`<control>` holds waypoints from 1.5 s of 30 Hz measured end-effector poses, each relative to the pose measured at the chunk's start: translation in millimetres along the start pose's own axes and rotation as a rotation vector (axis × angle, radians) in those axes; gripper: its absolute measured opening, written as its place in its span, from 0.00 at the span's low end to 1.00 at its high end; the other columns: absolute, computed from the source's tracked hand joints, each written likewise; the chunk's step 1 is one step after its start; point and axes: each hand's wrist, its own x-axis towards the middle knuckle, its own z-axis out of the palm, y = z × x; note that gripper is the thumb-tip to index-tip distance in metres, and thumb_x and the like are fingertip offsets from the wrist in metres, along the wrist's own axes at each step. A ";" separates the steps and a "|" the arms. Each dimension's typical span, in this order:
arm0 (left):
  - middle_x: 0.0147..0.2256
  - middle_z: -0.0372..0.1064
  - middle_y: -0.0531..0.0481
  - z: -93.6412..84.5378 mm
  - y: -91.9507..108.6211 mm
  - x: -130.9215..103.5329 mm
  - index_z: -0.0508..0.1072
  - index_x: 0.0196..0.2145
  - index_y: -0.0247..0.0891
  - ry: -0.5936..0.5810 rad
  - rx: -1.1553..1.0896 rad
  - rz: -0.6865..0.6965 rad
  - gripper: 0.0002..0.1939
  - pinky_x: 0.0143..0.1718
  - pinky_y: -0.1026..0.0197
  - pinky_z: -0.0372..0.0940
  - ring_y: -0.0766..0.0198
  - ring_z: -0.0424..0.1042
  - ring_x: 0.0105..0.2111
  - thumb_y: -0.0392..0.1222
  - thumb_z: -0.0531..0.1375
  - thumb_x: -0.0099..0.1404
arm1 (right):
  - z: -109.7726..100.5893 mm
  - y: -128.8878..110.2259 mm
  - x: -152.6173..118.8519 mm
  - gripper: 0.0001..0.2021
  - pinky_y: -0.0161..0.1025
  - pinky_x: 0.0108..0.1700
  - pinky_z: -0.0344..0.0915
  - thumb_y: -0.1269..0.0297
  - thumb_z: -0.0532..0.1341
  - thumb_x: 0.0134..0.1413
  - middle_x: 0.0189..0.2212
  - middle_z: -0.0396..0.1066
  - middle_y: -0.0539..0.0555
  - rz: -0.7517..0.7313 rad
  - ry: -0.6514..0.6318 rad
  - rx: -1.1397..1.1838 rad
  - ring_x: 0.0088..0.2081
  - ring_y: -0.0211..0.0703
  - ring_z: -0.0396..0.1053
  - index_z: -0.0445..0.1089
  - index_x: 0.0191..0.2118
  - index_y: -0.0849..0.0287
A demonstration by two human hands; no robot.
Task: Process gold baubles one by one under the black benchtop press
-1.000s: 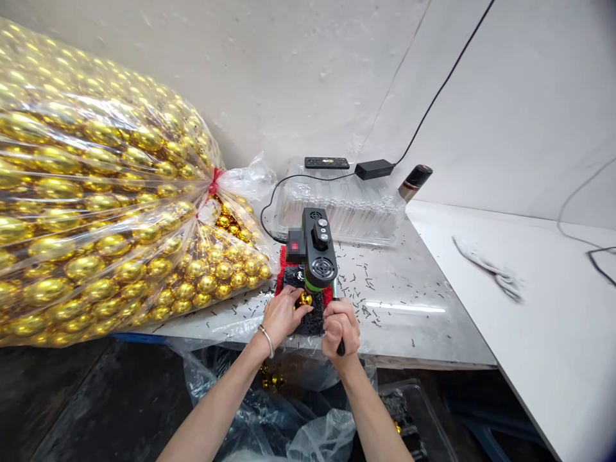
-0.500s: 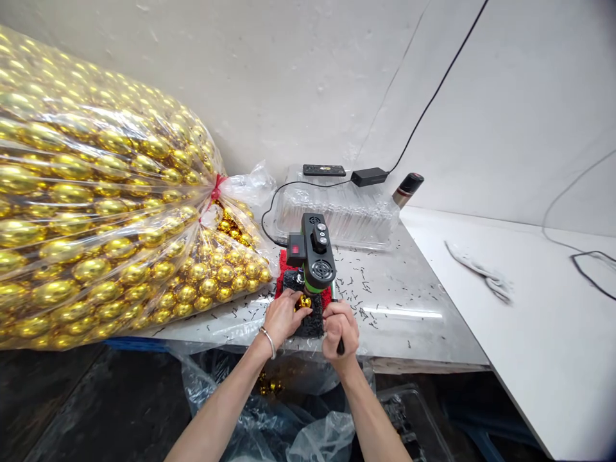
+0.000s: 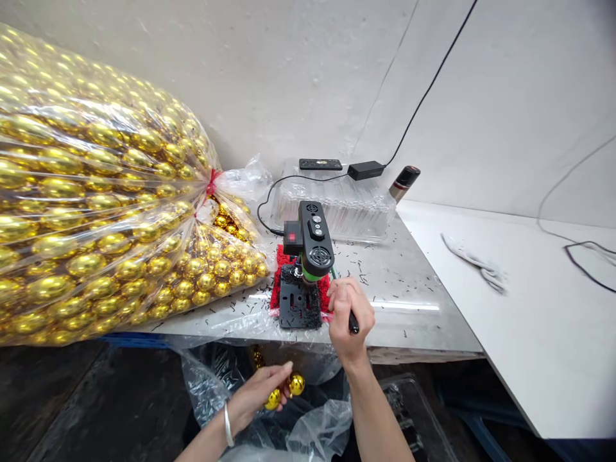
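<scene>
My left hand (image 3: pixel 255 396) is closed around gold balls below the table edge, over an open clear plastic bag (image 3: pixel 315 425). One shiny gold ball (image 3: pixel 296 384) shows past the fingertips and a second gold ball (image 3: pixel 273 399) under the fingers. My right hand (image 3: pixel 350 316) wraps around the black-tipped lever (image 3: pixel 354 323) of a small black bench machine (image 3: pixel 315 234) with a green ring. Its slotted black base plate (image 3: pixel 291 296) has no ball on it and stands on a red mat (image 3: pixel 276 292), strewn with black scraps.
A huge clear sack of gold balls (image 3: pixel 96 192) fills the left. Behind the machine stand a clear plastic tray (image 3: pixel 337 205), a power adapter (image 3: pixel 366 170) with its cord, and a dark-capped bottle (image 3: pixel 405 183). A white glove (image 3: pixel 474 263) lies on the white table (image 3: pixel 520 340).
My left hand has drawn back from the machine's base plate, down over the bag, with gold balls in it. My right hand stays on the lever, whose grip sits slightly higher and further right.
</scene>
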 end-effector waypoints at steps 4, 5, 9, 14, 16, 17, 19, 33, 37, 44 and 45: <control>0.30 0.72 0.48 -1.5 -26.5 -1.0 0.73 0.38 0.34 0.056 -0.395 -0.160 0.24 0.31 0.64 0.68 0.65 0.73 0.28 0.53 0.70 0.48 | -1.7 0.8 -0.5 0.14 0.38 0.32 0.59 0.75 0.48 0.59 0.21 0.60 0.49 -0.025 -0.019 0.002 0.29 0.38 0.63 0.57 0.23 0.57; 0.32 0.73 0.47 -2.3 -24.1 -5.1 0.74 0.38 0.33 0.012 -0.445 -0.143 0.24 0.34 0.64 0.69 0.64 0.74 0.31 0.46 0.73 0.45 | -1.9 0.8 -0.7 0.14 0.38 0.32 0.59 0.76 0.49 0.59 0.22 0.60 0.49 -0.029 -0.021 0.002 0.30 0.38 0.63 0.57 0.24 0.57; 0.37 0.75 0.47 -1.4 12.3 -25.6 0.76 0.41 0.35 -0.104 -0.465 0.013 0.25 0.47 0.62 0.66 0.60 0.75 0.40 0.35 0.73 0.42 | -1.4 1.4 -2.8 0.13 0.38 0.32 0.59 0.77 0.49 0.58 0.22 0.60 0.49 -0.031 -0.018 0.002 0.30 0.38 0.63 0.57 0.24 0.57; 0.40 0.76 0.45 0.3 80.6 -29.8 0.75 0.44 0.35 0.012 -0.298 0.301 0.16 0.32 0.68 0.65 0.64 0.73 0.37 0.39 0.66 0.56 | -1.5 1.4 -2.4 0.13 0.38 0.32 0.59 0.77 0.49 0.58 0.22 0.60 0.49 -0.039 -0.024 -0.001 0.30 0.38 0.63 0.56 0.24 0.57; 0.38 0.77 0.44 -1.1 102.8 -24.6 0.75 0.43 0.34 0.038 -0.349 0.313 0.13 0.28 0.69 0.64 0.66 0.73 0.32 0.37 0.64 0.58 | -2.5 1.1 -1.4 0.13 0.38 0.32 0.58 0.77 0.49 0.58 0.22 0.60 0.49 -0.040 -0.035 -0.001 0.30 0.38 0.63 0.56 0.24 0.57; 0.37 0.77 0.44 -1.9 111.3 -21.6 0.75 0.41 0.33 0.043 -0.389 0.302 0.12 0.28 0.68 0.65 0.66 0.73 0.30 0.35 0.62 0.59 | -3.0 0.9 -0.9 0.13 0.38 0.32 0.58 0.77 0.49 0.58 0.22 0.60 0.49 -0.040 -0.041 -0.001 0.30 0.38 0.63 0.56 0.24 0.57; 0.35 0.77 0.42 -3.5 122.7 -15.5 0.76 0.37 0.31 0.045 -0.456 0.285 0.08 0.33 0.65 0.68 0.63 0.75 0.32 0.32 0.61 0.59 | -4.1 0.7 -0.2 0.13 0.37 0.32 0.58 0.77 0.49 0.58 0.23 0.60 0.49 -0.042 -0.054 -0.001 0.30 0.38 0.62 0.57 0.24 0.57; 0.35 0.76 0.46 -5.6 122.7 9.4 0.74 0.36 0.33 0.094 -0.460 0.399 0.12 0.42 0.61 0.70 0.61 0.76 0.36 0.34 0.67 0.52 | -8.0 -1.1 4.6 0.13 0.36 0.32 0.58 0.78 0.50 0.58 0.23 0.60 0.50 -0.043 -0.092 -0.012 0.30 0.37 0.62 0.56 0.25 0.57; 0.32 0.74 0.51 5.1 121.1 25.1 0.69 0.37 0.36 0.217 -0.259 0.549 0.16 0.42 0.60 0.69 0.63 0.74 0.35 0.38 0.68 0.51 | -7.6 -1.7 5.2 0.13 0.36 0.32 0.59 0.78 0.50 0.58 0.23 0.60 0.49 -0.046 -0.084 -0.013 0.30 0.37 0.62 0.56 0.25 0.57; 0.45 0.74 0.44 12.1 104.8 57.6 0.69 0.48 0.39 0.485 0.386 0.851 0.20 0.48 0.53 0.66 0.57 0.73 0.45 0.42 0.63 0.57 | -9.2 -0.4 1.9 0.12 0.36 0.32 0.58 0.78 0.49 0.58 0.23 0.60 0.50 -0.049 -0.118 -0.051 0.31 0.37 0.61 0.58 0.26 0.58; 0.45 0.74 0.44 12.1 102.8 59.0 0.70 0.49 0.39 0.515 0.489 0.875 0.21 0.49 0.52 0.65 0.56 0.73 0.45 0.42 0.62 0.58 | -9.5 -0.1 1.3 0.12 0.36 0.32 0.59 0.78 0.49 0.58 0.23 0.60 0.50 -0.050 -0.121 -0.055 0.31 0.37 0.62 0.58 0.26 0.58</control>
